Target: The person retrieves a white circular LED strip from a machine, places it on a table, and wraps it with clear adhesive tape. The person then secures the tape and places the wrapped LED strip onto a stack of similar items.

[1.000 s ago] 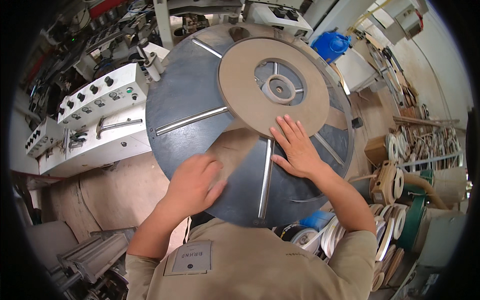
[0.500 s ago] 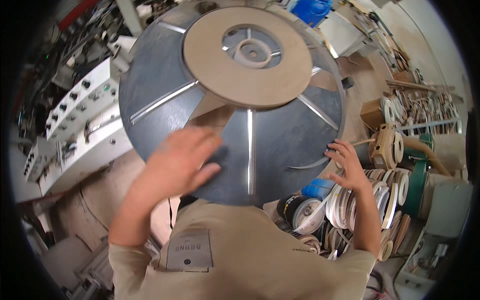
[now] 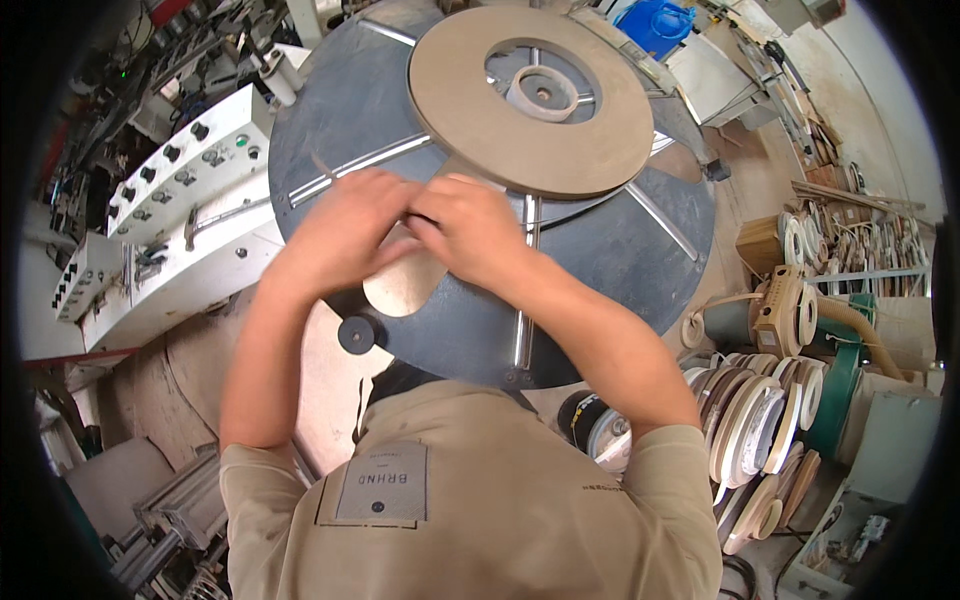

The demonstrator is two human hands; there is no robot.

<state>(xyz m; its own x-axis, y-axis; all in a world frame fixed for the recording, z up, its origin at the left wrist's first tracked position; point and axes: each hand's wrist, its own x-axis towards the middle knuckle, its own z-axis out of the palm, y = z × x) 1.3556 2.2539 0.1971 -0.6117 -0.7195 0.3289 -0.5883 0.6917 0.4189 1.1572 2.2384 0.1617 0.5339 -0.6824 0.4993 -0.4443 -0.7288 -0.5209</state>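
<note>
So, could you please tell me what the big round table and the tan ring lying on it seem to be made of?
The big round dark grey table looks like painted metal: matt, with bare shiny radial slots. The flat tan ring looks like coiled edge-banding tape, possibly plastic or veneer; its smooth, dull face leaves that open.

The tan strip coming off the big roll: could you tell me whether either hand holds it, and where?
Both hands, left hand and right hand, pinch the tan strip at its upper part, near the roll.

Tan roll on a dark grey disc

The edge-banding roll is plain tan; the round table dark grey with silver radial strips; blue container behind.
</note>
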